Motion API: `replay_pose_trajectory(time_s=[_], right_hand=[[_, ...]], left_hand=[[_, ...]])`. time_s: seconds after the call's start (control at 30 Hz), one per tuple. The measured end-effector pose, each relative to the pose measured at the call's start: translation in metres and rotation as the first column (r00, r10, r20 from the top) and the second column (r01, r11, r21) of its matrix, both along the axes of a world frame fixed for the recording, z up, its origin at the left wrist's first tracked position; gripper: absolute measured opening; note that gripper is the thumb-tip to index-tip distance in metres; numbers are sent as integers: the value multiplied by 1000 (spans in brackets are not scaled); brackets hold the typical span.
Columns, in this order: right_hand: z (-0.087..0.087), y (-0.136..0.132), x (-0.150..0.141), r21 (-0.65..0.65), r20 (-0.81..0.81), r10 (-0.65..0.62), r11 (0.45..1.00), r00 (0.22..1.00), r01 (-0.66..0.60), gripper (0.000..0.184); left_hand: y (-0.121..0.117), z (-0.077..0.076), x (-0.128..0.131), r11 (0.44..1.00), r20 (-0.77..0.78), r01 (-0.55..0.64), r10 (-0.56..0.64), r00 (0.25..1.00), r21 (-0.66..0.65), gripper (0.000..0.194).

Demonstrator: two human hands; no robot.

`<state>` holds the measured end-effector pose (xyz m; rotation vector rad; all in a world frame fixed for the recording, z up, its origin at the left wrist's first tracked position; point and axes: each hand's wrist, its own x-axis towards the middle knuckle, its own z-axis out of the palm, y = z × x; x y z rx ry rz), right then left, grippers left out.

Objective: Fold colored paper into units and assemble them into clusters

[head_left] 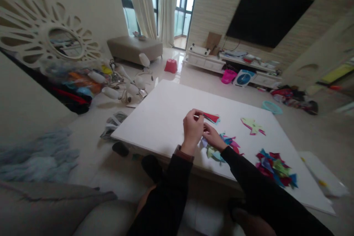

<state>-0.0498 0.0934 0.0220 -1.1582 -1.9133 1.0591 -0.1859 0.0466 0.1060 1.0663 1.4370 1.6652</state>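
Note:
My left hand (pixel 193 127) is raised over the white table (pixel 155 114), its fingers closed in a pinch. A small dark edge shows at its fingertips, too blurred to name. Close beside it, my right hand (pixel 214 137) has its fingers drawn together near the left palm; what they hold, if anything, is hidden. Just beyond the fingertips lie red and pale blue folded pieces (pixel 212 118), seemingly of paper. Partly under my right wrist is a pile of colourful folded pieces (pixel 217 153).
Yellow-green and pink pieces (pixel 253 126) lie farther right, and another colourful pile (pixel 276 168) sits near the right edge. Lamp parts with white shades (pixel 131 88) stand on the floor left of the table. A red stool (pixel 170 66) and a pink basket (pixel 228 76) are beyond it.

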Motion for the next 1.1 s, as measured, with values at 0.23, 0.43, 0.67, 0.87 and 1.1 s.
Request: replay_pose_trajectory(time_s=[0.23, 0.43, 0.67, 0.87, 1.1], right_hand=[[9, -80, 113, -133, -205, -287, 955, 936, 264, 38], [15, -84, 126, -127, -215, -251, 965, 944, 228, 36], [28, -85, 147, -75, -50, -96, 993, 994, 92, 27], [38, -92, 158, 0, 1, -54, 999, 999, 54, 26], [42, -94, 161, 72, -57, -228, 970, 972, 232, 22]], left_hand=[[-1, -27, 63, 949, 185, 276, -247, 951, -152, 13], [-4, -45, 103, 809, 417, 500, -358, 836, -309, 26], [0, -52, 119, 769, 356, 587, -490, 796, -254, 33], [-5, -63, 126, 799, 291, 571, -511, 809, -187, 17], [-8, -70, 126, 838, 234, 527, -488, 841, -143, 23]])
